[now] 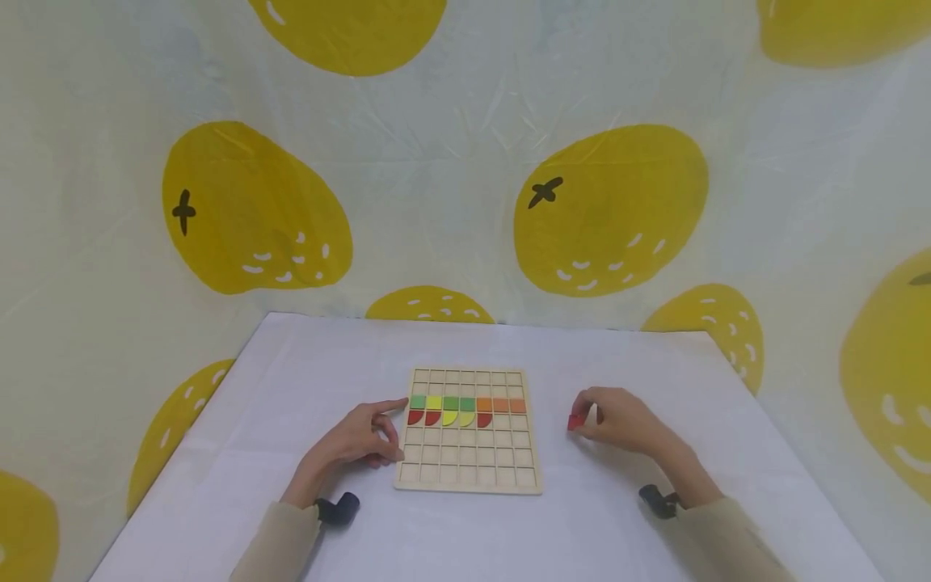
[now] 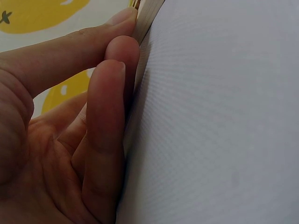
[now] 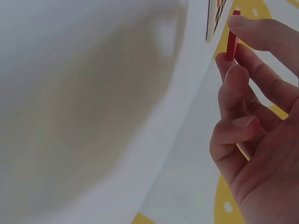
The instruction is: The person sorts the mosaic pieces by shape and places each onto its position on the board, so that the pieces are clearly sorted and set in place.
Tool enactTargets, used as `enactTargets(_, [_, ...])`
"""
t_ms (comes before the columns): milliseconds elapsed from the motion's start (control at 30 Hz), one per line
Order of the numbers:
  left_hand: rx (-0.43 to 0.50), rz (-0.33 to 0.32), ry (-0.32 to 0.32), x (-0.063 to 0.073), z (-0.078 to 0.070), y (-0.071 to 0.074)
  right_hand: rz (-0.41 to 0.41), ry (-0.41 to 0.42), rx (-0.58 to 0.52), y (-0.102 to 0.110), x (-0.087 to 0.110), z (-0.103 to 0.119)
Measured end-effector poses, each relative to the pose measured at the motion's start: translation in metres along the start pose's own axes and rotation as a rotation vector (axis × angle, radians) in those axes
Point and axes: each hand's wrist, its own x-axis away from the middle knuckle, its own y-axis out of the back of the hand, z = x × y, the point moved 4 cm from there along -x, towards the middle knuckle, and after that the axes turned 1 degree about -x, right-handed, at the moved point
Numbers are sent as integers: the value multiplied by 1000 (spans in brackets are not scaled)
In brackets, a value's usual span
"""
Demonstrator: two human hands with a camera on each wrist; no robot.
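Observation:
A square wooden grid board [image 1: 467, 488] lies flat on the table. One row holds green, yellow and orange square tiles [image 1: 492, 404]; below it are several red and yellow quarter-round pieces [image 1: 450, 418]. At the board's left side, my left hand [image 1: 360, 435] touches the edge with the extended index finger and the thumb. Its other fingers are bent in the left wrist view, where only a sliver of the board [image 2: 148, 16] shows. To the right of the board, my right hand [image 1: 618, 416] pinches a small flat red tile [image 3: 231, 45] between thumb and fingertips, just above the table.
White cloth covers the table [image 1: 465, 541]. Behind it hangs a pale curtain [image 1: 436, 202] printed with big yellow fruit. A dark wrist device [image 1: 339, 509] is strapped to the left wrist, and a matching device [image 1: 658, 502] to the right one.

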Motion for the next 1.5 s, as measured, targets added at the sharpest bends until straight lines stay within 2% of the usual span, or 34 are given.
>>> enactTargets(400, [5,-8,16,0,0,-1,4,110,53,-14,-32,35])
enactTargets(600, [4,2,8,0,0,-1,26,132,46,-21,-42,51])
enactTargets(867, [-8,-1,7,0,1,0,53,172,71,-32,-55,62])
enactTargets(1233, [-1,20,-18,0,-1,0,98,135,119,-40,-63,72])
enactTargets(1500, [13,34,-24,0,-1,1,98,132,131,-45,-67,75])
